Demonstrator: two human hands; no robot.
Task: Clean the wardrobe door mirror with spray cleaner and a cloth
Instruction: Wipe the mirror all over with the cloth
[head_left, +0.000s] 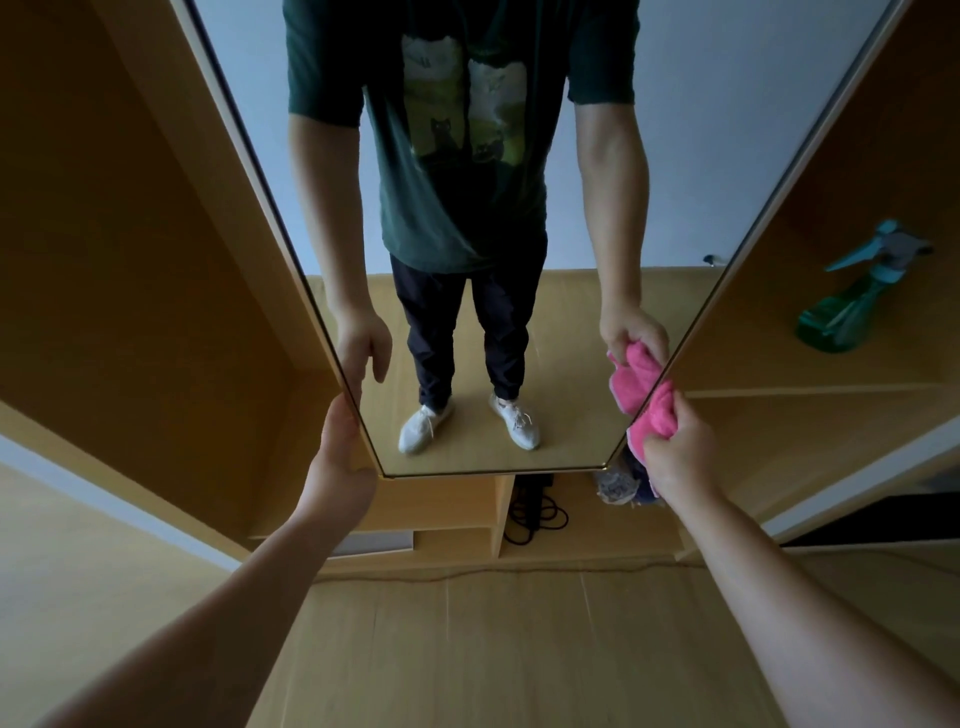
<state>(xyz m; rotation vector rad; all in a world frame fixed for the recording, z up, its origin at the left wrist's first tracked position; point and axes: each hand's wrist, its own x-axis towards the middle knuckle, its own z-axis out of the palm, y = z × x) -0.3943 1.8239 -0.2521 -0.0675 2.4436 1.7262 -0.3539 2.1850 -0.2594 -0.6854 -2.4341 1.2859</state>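
Wooden wardrobe panels (156, 260) flank the view. At left, our left hand (340, 447) grips the edge of the tall, gold-trimmed wardrobe door mirror (571, 364) near its lower corner. The mirror's long axis runs upward, away from us. At its lower right edge, our right hand (680, 452) is clenched on a crumpled pink cloth (657, 415) that touches the glass. The surface to wipe therefore lies up and left of the cloth. Farther right, a translucent green spray bottle (852, 306) sits on a shelf (779, 387), nearer the right hand.
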